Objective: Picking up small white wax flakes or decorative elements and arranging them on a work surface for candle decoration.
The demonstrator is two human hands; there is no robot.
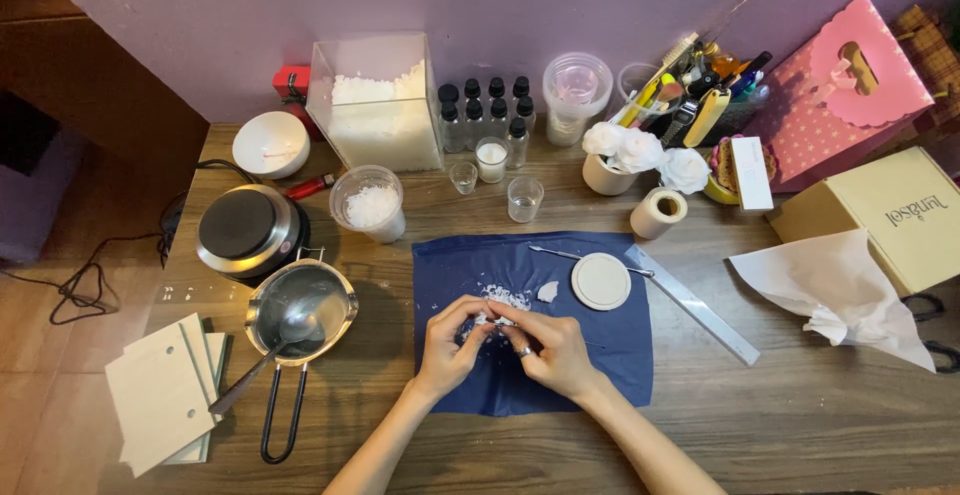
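Both hands meet over the dark blue cloth [600, 355] at the near edge of the tabletop [780, 415]. Left hand [452, 340] and right hand [555, 350] each have the grip closed, fingertips pinching one small white wax piece [497, 320] between them. Beyond lie scattered white crumbs [505, 297], then a round white disc [601, 281].

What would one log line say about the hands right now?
left hand: pinching white wax piece | right hand: pinching same piece | under: blue cloth, wax crumbs | near: round white disc
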